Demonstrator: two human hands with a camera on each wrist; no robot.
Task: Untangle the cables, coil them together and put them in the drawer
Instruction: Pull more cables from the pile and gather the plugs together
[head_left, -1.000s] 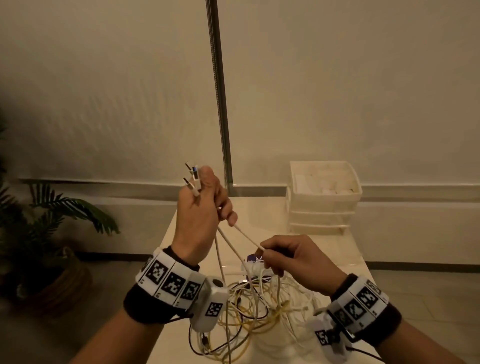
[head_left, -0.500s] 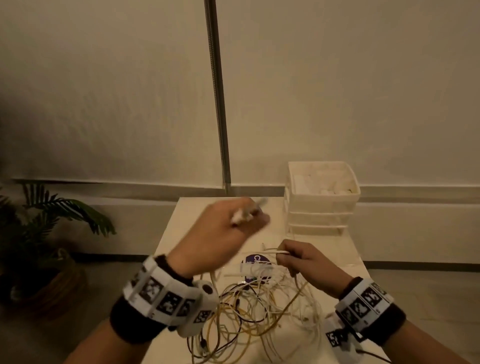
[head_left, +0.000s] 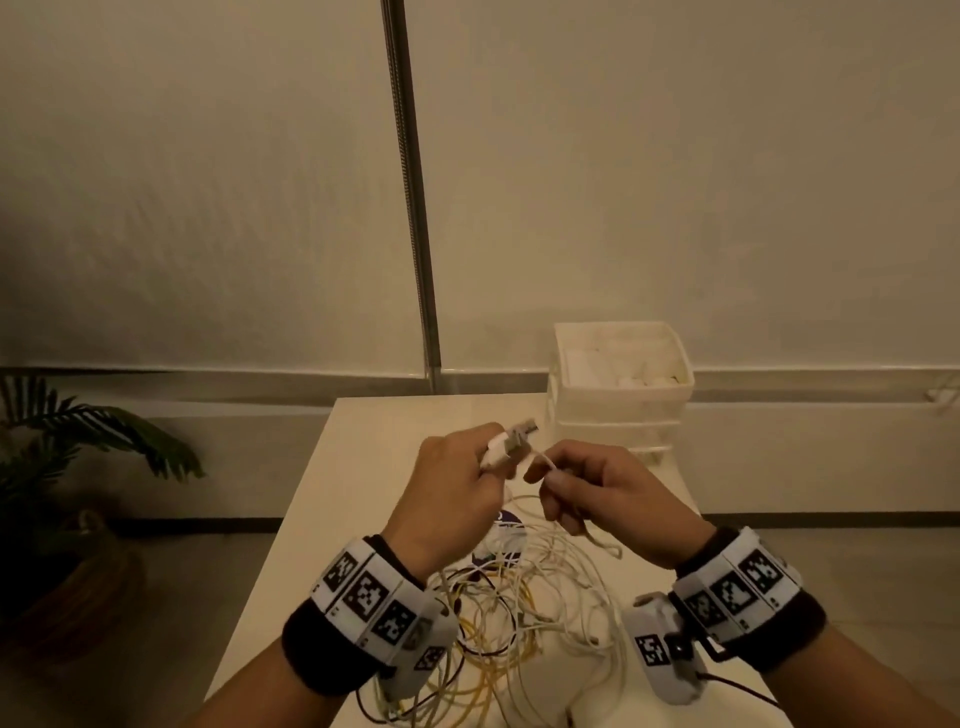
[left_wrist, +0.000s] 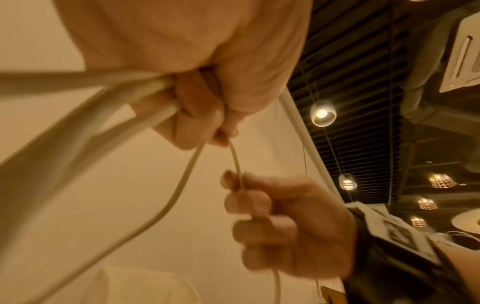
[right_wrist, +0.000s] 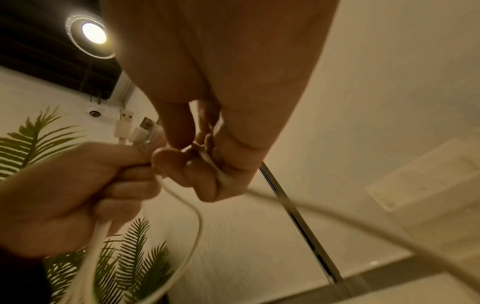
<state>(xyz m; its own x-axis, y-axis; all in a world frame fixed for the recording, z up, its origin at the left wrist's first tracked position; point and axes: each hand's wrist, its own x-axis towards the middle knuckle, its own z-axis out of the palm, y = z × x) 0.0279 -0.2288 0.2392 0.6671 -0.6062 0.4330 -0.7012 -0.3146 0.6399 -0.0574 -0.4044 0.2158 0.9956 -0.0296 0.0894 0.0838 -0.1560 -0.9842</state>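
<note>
A tangle of white, yellow and dark cables (head_left: 514, 618) lies on the pale table (head_left: 358, 457) below my hands. My left hand (head_left: 457, 483) grips a bundle of white cable ends, with USB plugs (head_left: 514, 441) sticking out past the fingers; the same plugs (right_wrist: 130, 127) show in the right wrist view. My right hand (head_left: 587, 493) pinches a thin white cable (left_wrist: 237, 164) that runs up into the left fist (left_wrist: 207, 115). The hands almost touch. The white drawer unit (head_left: 618, 395) stands behind them at the table's back right.
A metal pole (head_left: 413, 208) rises against the wall behind the table. A potted plant (head_left: 67, 467) stands on the floor to the left. A purple-and-white round label (head_left: 501, 540) lies under the cable tangle. Table edges fall away left and right.
My left hand came down from its raised position and moved right, meeting the right hand. The right hand rose slightly and now pinches the cable just beside the left fist.
</note>
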